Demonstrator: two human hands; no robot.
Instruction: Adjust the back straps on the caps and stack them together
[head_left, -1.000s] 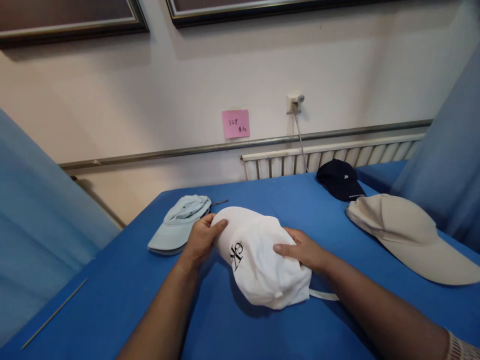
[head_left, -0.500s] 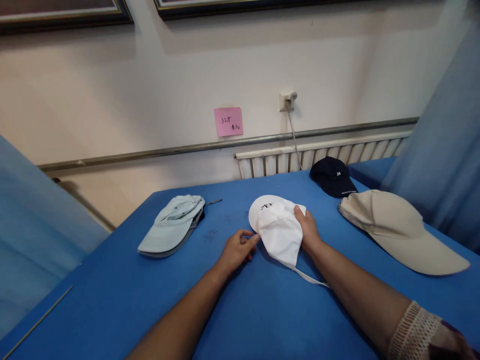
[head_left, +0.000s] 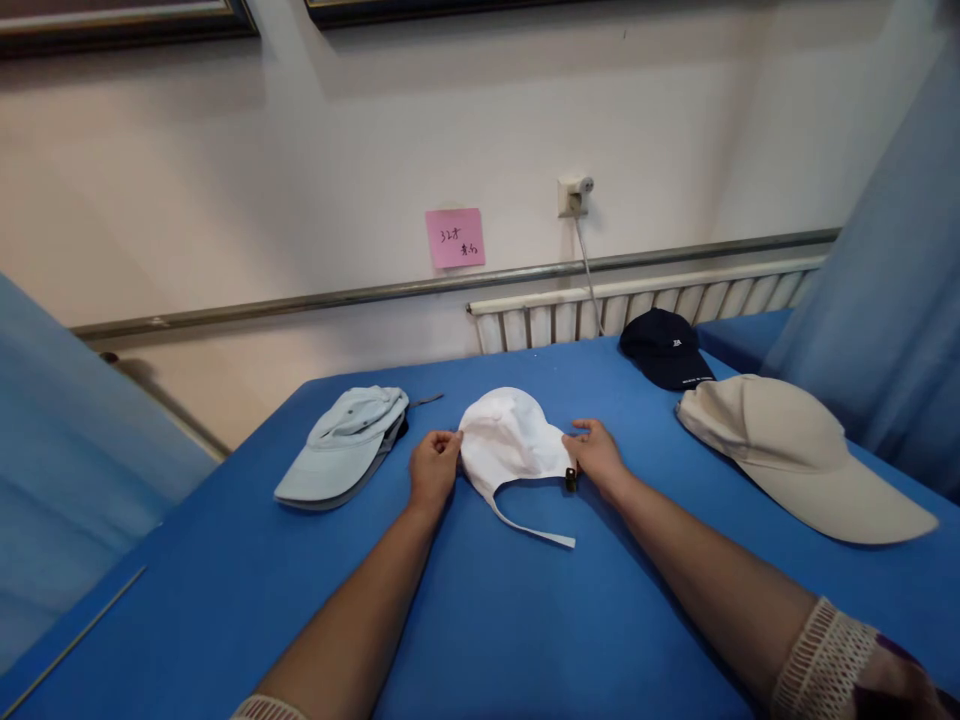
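Observation:
A white baseball cap (head_left: 510, 435) lies on the blue table (head_left: 517, 620), its back opening towards me and its brim hidden behind the crown. The loose strap curls out below it, and a dark buckle (head_left: 571, 479) hangs at its right edge. My left hand (head_left: 436, 470) pinches the cap's left edge between thumb and fingers. On the opposite side, my right hand (head_left: 596, 455) grips the right edge just above the buckle.
Light blue caps (head_left: 345, 445), seemingly stacked, lie to the left. A navy cap (head_left: 664, 348) and a long-brimmed beige cap (head_left: 802, 455) lie to the right. A thin stick (head_left: 75, 640) rests near the left edge. Behind the table are a radiator (head_left: 540, 325) and a wall rail.
The white cap has turned so its back opening and strap face me, and its logo is out of sight. My left hand has moved up and left onto the cap's edge.

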